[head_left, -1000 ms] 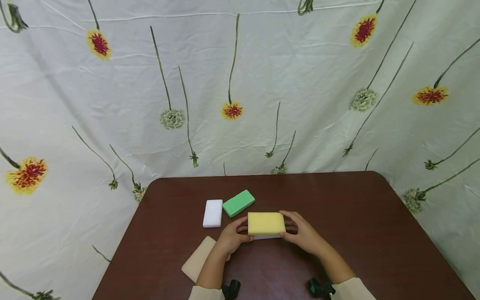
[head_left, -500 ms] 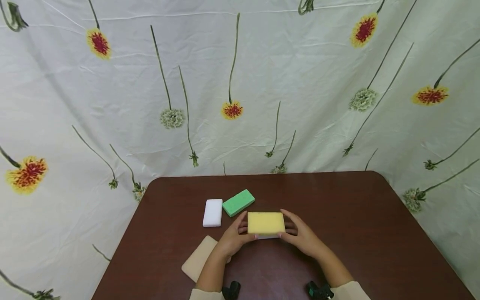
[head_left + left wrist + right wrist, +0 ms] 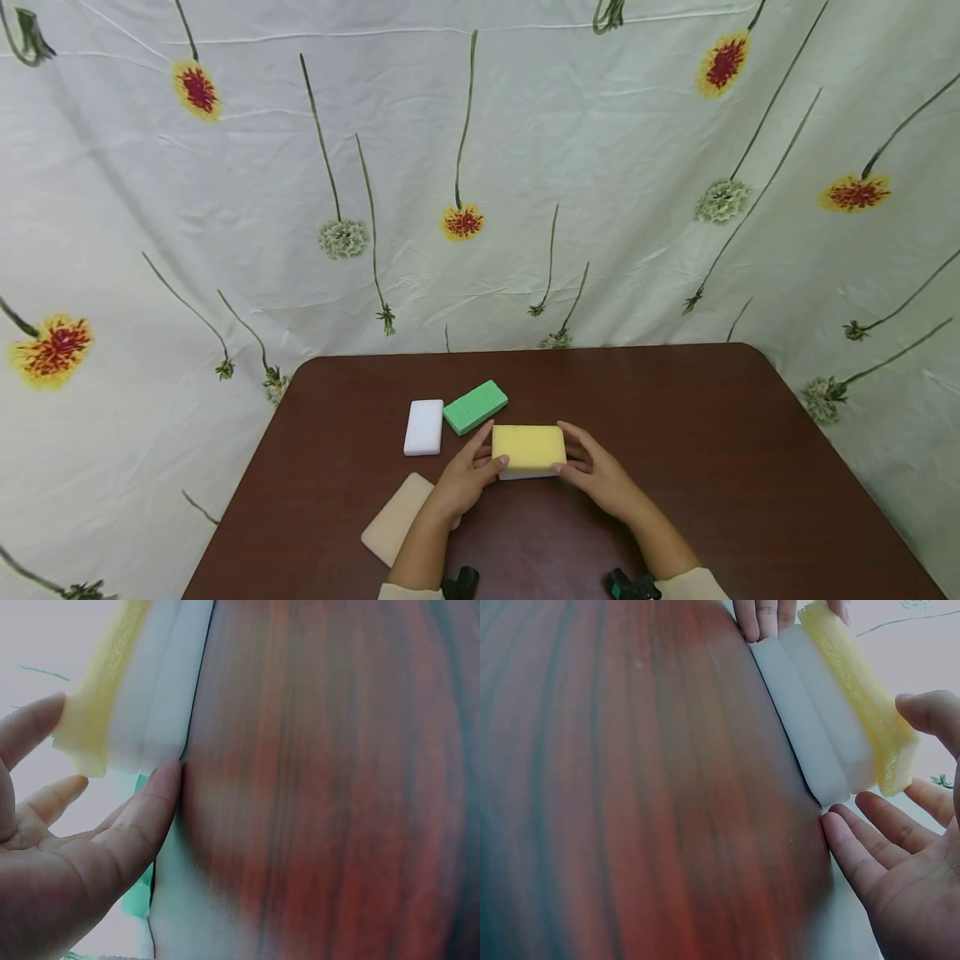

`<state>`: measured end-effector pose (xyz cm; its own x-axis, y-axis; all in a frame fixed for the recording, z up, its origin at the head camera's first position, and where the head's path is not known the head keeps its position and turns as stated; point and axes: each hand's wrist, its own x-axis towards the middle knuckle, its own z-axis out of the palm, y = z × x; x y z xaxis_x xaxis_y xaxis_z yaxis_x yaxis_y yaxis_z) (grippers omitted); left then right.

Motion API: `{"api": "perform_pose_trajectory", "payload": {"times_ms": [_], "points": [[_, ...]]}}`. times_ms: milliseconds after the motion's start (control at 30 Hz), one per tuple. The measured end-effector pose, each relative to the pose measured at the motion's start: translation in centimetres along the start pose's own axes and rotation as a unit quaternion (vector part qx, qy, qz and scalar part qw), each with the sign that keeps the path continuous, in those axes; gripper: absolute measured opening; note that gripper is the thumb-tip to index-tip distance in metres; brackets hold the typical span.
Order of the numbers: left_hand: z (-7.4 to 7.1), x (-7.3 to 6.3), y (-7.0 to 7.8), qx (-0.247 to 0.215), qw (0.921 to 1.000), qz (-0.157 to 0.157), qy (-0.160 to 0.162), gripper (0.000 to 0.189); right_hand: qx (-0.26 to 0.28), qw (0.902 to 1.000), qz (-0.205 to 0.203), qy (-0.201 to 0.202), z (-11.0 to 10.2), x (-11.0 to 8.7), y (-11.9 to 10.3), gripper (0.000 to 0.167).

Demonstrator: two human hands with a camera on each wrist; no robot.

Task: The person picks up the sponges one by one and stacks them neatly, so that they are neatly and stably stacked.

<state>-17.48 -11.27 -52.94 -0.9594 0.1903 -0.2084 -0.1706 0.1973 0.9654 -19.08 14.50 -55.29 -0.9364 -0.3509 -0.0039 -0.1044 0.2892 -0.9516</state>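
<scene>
A yellow sponge (image 3: 528, 447) tops a stack on the table, over two white blocks (image 3: 802, 720) whose edges show in the wrist views. My left hand (image 3: 465, 479) is at the stack's left end, its thumb tip overlapping the yellow sponge's near corner. At the right end is my right hand (image 3: 603, 475), thumb at the near corner and index finger by the far one. In the right wrist view its fingers spread loosely, little curled, with tips close to the ends of the blocks. The left fingers (image 3: 142, 825) reach out likewise, one tip right at the lowest block.
Behind the stack, to the left, a green sponge (image 3: 475, 407) lies angled beside a white block (image 3: 423, 427). A flat beige pad (image 3: 397, 517) lies partly under the left forearm. The brown table (image 3: 712, 450) ends at a flower-print cloth (image 3: 525, 125).
The left thumb has moved up from the stack's near side onto the yellow sponge's corner. The right hand has shifted only slightly. The stack stays in about the same place.
</scene>
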Motion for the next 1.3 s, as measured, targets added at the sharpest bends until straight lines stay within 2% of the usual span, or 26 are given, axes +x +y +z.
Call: {"api": "perform_pose_trajectory", "payload": {"times_ms": [333,633,800,1100,1300], "points": [[0.3,-0.2,0.2,0.001,1.0000,0.005,0.006,0.071,0.013,0.9999,0.009,-0.002,0.3,0.1,0.1,0.073],[0.2,-0.4,0.5,0.034,0.9992,0.012,0.017,0.070,0.019,0.9995,0.017,0.020,0.6,0.0,-0.1,0.069],[-0.3,-1.1,0.8,0.065,0.9967,0.012,0.048,0.068,0.017,0.9996,0.016,0.013,0.6,0.0,-0.3,0.068],[-1.3,-2.1,1.8,0.082,0.9905,0.032,0.105,0.061,0.017,0.9996,0.017,0.016,0.6,0.0,-0.4,0.071],[-1.9,-2.5,2.1,0.056,0.9867,0.036,0.148,0.057,0.010,0.9996,0.017,0.017,0.7,0.0,-0.3,0.070]]}}
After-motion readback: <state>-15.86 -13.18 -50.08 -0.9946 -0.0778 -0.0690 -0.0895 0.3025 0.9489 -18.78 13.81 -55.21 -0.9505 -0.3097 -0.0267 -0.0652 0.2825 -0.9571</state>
